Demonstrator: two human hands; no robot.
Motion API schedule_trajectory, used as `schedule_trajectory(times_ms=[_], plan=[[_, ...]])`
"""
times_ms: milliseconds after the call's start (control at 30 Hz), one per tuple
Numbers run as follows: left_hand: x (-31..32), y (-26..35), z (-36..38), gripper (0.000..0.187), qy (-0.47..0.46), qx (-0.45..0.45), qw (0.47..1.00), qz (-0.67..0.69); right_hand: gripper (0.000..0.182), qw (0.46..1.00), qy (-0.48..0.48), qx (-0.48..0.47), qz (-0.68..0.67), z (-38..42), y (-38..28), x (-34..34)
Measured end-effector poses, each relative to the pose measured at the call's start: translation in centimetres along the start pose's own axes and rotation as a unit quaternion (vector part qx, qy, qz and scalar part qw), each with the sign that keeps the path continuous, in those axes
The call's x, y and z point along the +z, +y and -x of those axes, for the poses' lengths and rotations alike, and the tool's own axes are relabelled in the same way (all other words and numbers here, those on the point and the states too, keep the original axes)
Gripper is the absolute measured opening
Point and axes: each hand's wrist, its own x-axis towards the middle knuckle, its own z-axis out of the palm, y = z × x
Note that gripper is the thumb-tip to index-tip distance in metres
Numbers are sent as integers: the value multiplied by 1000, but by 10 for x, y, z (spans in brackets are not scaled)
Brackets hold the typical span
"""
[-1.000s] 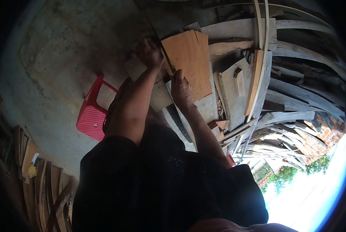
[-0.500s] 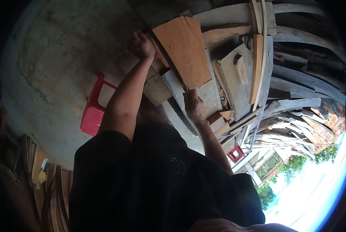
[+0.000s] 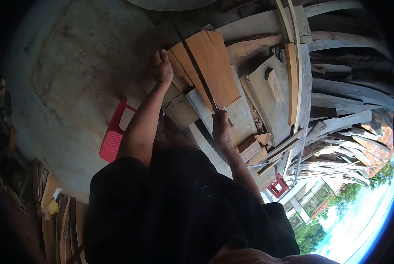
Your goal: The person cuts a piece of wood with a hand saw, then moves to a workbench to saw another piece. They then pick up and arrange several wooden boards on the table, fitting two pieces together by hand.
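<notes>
My right hand (image 3: 223, 130) is closed around the handle end of a handsaw (image 3: 200, 75). Its long, dark, toothed blade slants across the top of a tapering brown wooden board (image 3: 217, 66). Along the board's left side, a dark line sets off a narrow wood strip (image 3: 179, 67). My left hand (image 3: 162, 68) is at the outer end of that strip, thumb up and fingers curled at its edge; the fingertips are partly hidden. Beneath the board lies a greyish plank (image 3: 241, 115).
A red plastic stool (image 3: 112, 138) stands left of my left arm, and a smaller-looking red stool (image 3: 278, 186) is far right. Wood offcuts (image 3: 253, 152) lie beside my right forearm. Long planks (image 3: 344, 90) are stacked along the right, and more boards (image 3: 63, 220) stand lower left.
The saw blade has shifted right, from the board's left edge to across its top face. My left hand has moved slightly down and turned at the edge. The view has shifted a little.
</notes>
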Motion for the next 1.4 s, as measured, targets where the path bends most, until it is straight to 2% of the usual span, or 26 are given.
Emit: schedule_trajectory(times_ms=[33, 300, 333, 400, 433, 500, 533, 600, 667, 700, 733, 800, 933, 967, 1033, 1100, 1133, 1200, 1300, 1400], plan=[[1, 5, 0, 44, 10, -16, 1000, -19, 20, 998, -59, 24, 2, -3, -2, 3], [26, 2, -10, 47, 86, -96, 986, -104, 16, 996, -82, -23, 40, -28, -17, 8], [27, 0, -12, 47, 86, -98, 986, -103, 16, 994, -93, -20, 49, -27, -18, 4], [32, -7, -19, 42, 1, -188, 965, -183, 15, 992, -105, -16, 62, -23, -15, -1], [38, -13, -20, 42, -1, -190, 965, -180, 15, 992, -106, -21, 64, -19, -10, -2], [42, -19, -20, 39, -14, -151, 952, -266, 16, 991, -110, -25, 68, -19, -7, -2], [42, -18, -19, 39, -15, -154, 951, -266, 15, 990, -106, -17, 90, -22, -8, 1], [38, -15, -15, 34, -11, -99, 947, -306, 15, 988, -105, -7, 110, -32, -14, 11], [34, -12, -14, 32, -20, -73, 940, -332, 14, 988, -85, -54, 120, -57, -24, 30], [33, -12, -12, 30, -30, -43, 934, -354, 14, 986, -110, -15, 127, -69, -27, 41], [39, -23, -13, 30, -31, -42, 933, -356, 14, 986, -110, -13, 125, -67, -25, 42], [50, -40, -17, 35, 20, -87, 967, -237, 14, 990, -105, -23, 92, -60, -19, 40], [45, -25, -15, 32, 8, -88, 946, -313, 15, 984, -137, -1, 116, -7, -10, -9], [45, -26, -12, 29, 36, -75, 955, -286, 17, 985, -125, 1, 122, -14, -6, 3], [45, -23, -11, 26, 70, -63, 961, -260, 14, 987, -83, -79, 116, -59, -15, 46], [41, -25, -8, 28, 73, 26, 922, -380, 14, 982, -128, -40, 131, -110, -52, 66], [41, -31, -11, 28, 75, 25, 921, -382, 14, 982, -128, -42, 129, -107, -51, 64], [49, -36, -13, 34, 55, -52, 941, -329, 14, 983, -122, -48, 131, -88, -37, 42], [45, -26, -12, 34, 43, -67, 950, -303, 19, 985, -125, -27, 119, -18, -4, 1], [46, -30, -8, 32, 57, -35, 946, -317, 18, 985, -127, 4, 116, -29, -14, 8]])
